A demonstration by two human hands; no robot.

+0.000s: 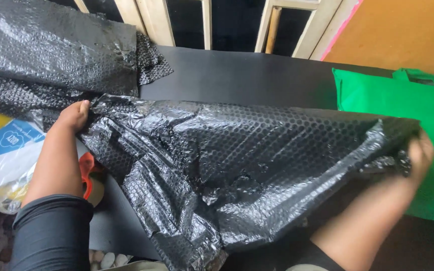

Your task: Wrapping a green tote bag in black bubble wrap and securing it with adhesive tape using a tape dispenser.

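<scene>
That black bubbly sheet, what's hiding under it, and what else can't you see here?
Head view only:
- Under the black bubble wrap sheet: hidden by the sheet.
- Right hand: fingers tucked behind the sheet's corner.
- Orange tape dispenser: mostly behind the left hand and forearm.
- Green bag: cut off by the right edge.
- Second bubble wrap piece: cut off at the top-left.

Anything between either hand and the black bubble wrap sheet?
Nothing visible. The left hand pinches the black bubble wrap sheet at its left corner, and the right hand grips its right end. Both are in direct contact, with the sheet stretched between them above the dark table.
</scene>
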